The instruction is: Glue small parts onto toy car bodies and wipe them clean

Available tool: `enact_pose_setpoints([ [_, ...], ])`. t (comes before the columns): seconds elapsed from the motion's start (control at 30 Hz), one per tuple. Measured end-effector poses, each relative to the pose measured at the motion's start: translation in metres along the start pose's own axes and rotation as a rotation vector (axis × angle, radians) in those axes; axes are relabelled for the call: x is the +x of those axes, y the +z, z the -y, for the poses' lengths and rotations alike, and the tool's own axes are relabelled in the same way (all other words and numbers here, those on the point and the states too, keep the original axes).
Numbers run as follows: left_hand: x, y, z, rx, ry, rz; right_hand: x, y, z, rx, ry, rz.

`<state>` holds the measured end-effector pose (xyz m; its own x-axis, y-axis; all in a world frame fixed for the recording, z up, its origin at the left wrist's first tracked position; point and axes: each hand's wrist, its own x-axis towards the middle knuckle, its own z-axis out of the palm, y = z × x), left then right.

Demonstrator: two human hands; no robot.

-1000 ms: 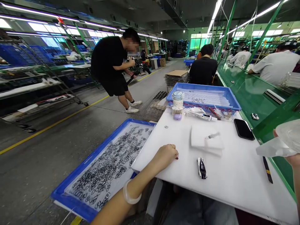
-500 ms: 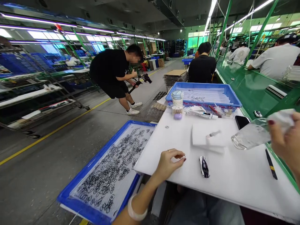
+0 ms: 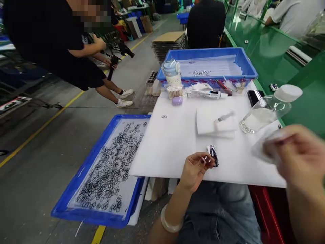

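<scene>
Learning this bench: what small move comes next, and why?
Probably bring the whitish wad in the right hand to the car-shaped part: the left hand has fingertips on that part near the board edge, with the wad apart from it.

This is a factory assembly hall. A long green conveyor line [image 3: 269,51] runs past the right edge of the white foam-topped bench [image 3: 172,145], and seated workers [image 3: 289,13] sit along it. The blue plastic tray of small black rings [image 3: 91,218], the stack of brown cardboard sheets [image 3: 169,39] and the yellow painted floor line [image 3: 38,132] also show it.
</scene>
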<state>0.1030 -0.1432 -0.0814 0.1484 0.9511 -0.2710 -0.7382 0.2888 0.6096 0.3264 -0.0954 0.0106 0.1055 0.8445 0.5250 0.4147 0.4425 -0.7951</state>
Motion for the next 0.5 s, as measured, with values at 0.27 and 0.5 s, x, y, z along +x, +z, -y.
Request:
enact_pose_setpoints([
  [0.27, -0.001, -0.001, -0.001, 0.019, 0.003, 0.014, -0.059, 0.073, 0.010, -0.062, -0.395, 0.258],
  [0.5, -0.004, 0.003, -0.002, 0.074, 0.027, -0.052, -0.061, 0.064, 0.017, -0.276, -0.575, 0.284],
])
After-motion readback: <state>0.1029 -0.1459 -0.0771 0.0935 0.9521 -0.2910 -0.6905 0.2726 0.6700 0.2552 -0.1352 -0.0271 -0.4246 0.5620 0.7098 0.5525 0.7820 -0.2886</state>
